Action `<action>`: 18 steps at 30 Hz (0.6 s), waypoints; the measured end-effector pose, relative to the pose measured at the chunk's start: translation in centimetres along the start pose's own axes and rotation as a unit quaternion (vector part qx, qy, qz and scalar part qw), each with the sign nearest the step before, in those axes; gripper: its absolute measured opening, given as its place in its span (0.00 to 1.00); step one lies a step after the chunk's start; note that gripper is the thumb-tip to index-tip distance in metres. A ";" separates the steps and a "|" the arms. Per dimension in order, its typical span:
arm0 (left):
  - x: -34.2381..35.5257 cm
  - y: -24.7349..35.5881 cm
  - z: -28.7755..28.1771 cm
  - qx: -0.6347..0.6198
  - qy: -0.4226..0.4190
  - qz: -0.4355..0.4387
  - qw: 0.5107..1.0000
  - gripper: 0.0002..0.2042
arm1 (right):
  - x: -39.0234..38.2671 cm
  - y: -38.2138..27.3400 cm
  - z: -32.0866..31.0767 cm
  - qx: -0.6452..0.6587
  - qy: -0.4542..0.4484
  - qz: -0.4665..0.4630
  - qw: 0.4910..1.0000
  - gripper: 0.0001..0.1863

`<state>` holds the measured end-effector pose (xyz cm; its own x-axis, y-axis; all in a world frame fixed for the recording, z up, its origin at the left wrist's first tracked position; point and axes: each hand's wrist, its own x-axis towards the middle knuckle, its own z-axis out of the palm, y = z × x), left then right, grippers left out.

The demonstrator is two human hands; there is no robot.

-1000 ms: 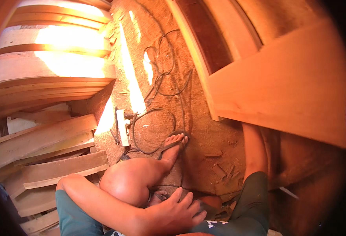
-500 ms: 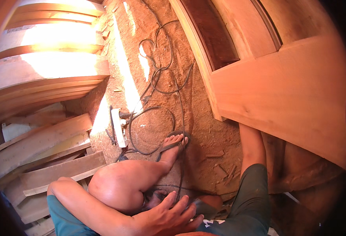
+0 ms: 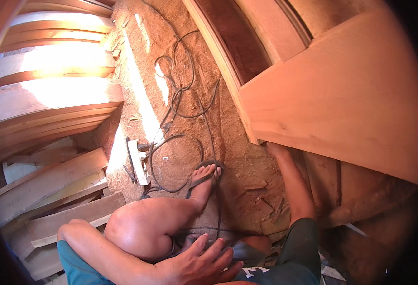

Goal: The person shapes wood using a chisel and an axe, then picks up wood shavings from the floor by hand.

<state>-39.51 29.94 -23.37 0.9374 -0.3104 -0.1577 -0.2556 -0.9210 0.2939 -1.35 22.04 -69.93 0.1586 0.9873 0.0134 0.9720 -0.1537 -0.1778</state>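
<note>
A large wooden door-like panel (image 3: 332,95), with light rails and dark recessed sections, stands along the right side. My right hand (image 3: 277,150) meets its lower edge close to the near left corner. The fingers on that side are hidden under the wood, so their grip does not show. Low in the middle, my left hand (image 3: 201,261) hangs in front of my body beside my bent knee. Its fingers are spread, with nothing seen in them.
A black cable (image 3: 201,114) loops over the sawdust-covered ground (image 3: 237,137) by my sandalled foot (image 3: 204,178). Left of it lies a white power strip (image 3: 138,162) with plugs in it. Stacked planks (image 3: 52,107) and loose boards (image 3: 47,178) fill the left side. Wood scraps (image 3: 265,205) lie near my right forearm.
My right hand has shifted left along the panel's lower edge toward its corner, and more of the wrist shows. The left hand stays nearly in place. The whole view has turned slightly.
</note>
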 end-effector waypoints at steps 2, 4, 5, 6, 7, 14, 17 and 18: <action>0.3 0.7 -1.4 -0.133 -0.016 -0.030 0.991 0.24 | -1.2 -0.9 -1.5 0.045 -0.069 0.021 0.996 0.25; 0.6 1.5 -2.2 -0.263 -0.031 -0.066 0.962 0.26 | -1.4 -2.4 -4.0 0.100 -0.164 0.049 0.980 0.25; 0.8 1.8 -2.2 -0.243 -0.028 -0.063 0.968 0.24 | -1.7 -2.8 -4.8 0.099 -0.146 0.056 0.983 0.23; 1.2 2.2 -1.9 -0.223 -0.025 -0.061 0.973 0.22 | -2.0 -3.2 -5.6 0.098 -0.127 0.063 0.985 0.20; 1.5 2.6 -1.8 -0.203 -0.023 -0.059 0.977 0.20 | -2.2 -3.6 -6.4 0.097 -0.108 0.069 0.987 0.18; 3.7 3.5 -2.3 -0.140 -0.061 -0.040 0.988 0.22 | -6.2 -3.5 -6.9 0.491 0.061 0.361 0.790 0.17; 4.2 4.1 -1.4 -0.153 -0.060 -0.063 0.984 0.25 | -8.5 -5.8 -10.3 0.744 0.109 0.325 0.573 0.13; 4.5 3.9 -1.3 -0.171 -0.081 -0.071 0.979 0.25 | -9.2 -7.0 -12.0 0.801 0.121 0.314 0.495 0.12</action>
<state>-35.94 25.27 -21.76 0.9007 -0.2435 -0.3599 -0.0048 -0.8339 0.5519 -7.55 13.56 -56.98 0.5469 0.7015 -0.4569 -0.6366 -0.0060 -0.7712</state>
